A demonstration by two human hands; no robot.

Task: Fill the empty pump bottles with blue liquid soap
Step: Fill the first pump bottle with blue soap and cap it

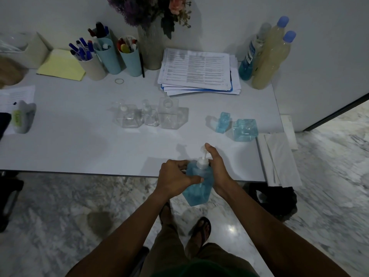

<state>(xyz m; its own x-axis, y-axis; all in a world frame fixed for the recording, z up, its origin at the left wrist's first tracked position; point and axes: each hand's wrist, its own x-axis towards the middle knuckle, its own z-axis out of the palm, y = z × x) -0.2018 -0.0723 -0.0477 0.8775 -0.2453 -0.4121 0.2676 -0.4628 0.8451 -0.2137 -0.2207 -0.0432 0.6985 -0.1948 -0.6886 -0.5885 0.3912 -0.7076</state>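
Note:
A square pump bottle full of blue soap is held just off the table's near edge. My left hand grips its left side and shoulder. My right hand wraps the right side, thumb up beside the white pump head. Three clear empty bottles stand in a row mid-table; the rightmost has an open neck with no pump. Two blue-filled bottles sit to the right.
At the back of the white table are pen cups, a vase, a stack of papers, a mouthwash bottle and two tall yellowish bottles. White packets lie at the right edge. My sandalled feet are on the marble floor below.

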